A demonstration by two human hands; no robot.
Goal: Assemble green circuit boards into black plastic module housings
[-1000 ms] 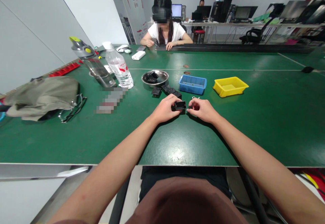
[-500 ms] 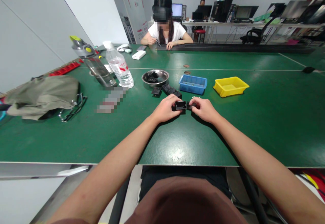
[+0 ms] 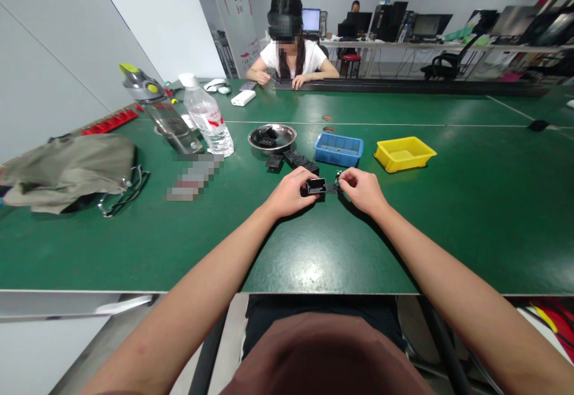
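Observation:
My left hand [image 3: 290, 195] is closed around a small black plastic box [image 3: 316, 186], its open side facing me. My right hand [image 3: 362, 190] pinches a small green circuit board [image 3: 338, 177] just to the right of the box. Between the two hands lies a thin flat black piece [image 3: 332, 189], touching or very near the box; I cannot tell if it is joined to it. Beyond my left hand, several more black boxes [image 3: 307, 163] rest on the green table [image 3: 287, 239].
A steel bowl [image 3: 287, 146] holds black parts. Behind my hands stand a blue tray [image 3: 339, 157] with small pieces and a yellow tray [image 3: 405, 161]. At left are a water bottle [image 3: 208, 123], a grey bottle [image 3: 168, 123] and a cloth bag [image 3: 76, 171]. A person [image 3: 293, 54] sits opposite.
My right hand has shifted from the flat black piece beside the box to the green circuit board and now pinches it. My left hand keeps the box in place.

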